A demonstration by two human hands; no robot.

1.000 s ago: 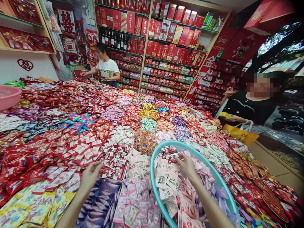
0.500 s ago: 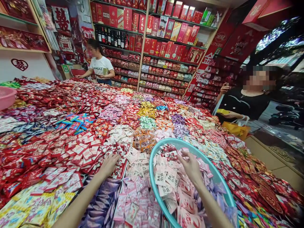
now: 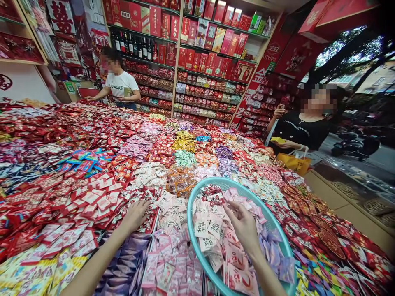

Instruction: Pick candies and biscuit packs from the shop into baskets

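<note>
My left hand (image 3: 135, 214) lies over a pile of dark red and white candy packets (image 3: 148, 196), fingers stretched forward and resting on or just above them. Nothing shows in its grasp. My right hand (image 3: 243, 226) is above a turquoise plastic basket (image 3: 197, 250), its fingers loosely bent and apart. Inside the basket are small white packets with black lettering (image 3: 202, 228), larger pink packets (image 3: 239, 267) and purple packets (image 3: 276, 250). Similar white packets (image 3: 173, 213) lie between my left hand and the basket.
Heaps of wrapped sweets cover the broad display around the basket. Dark purple packets (image 3: 119, 263) sit in a tray at the front. One person (image 3: 120, 84) stands behind the display; another (image 3: 304, 127) is at the right with a yellow bag (image 3: 293, 162). Shelves of red boxes (image 3: 203, 63) line the back.
The view has swung slightly to the right, so the surroundings appear further left. My right hand has turned a little and sits slightly lower over the basket. My left hand stays over the dark red packets.
</note>
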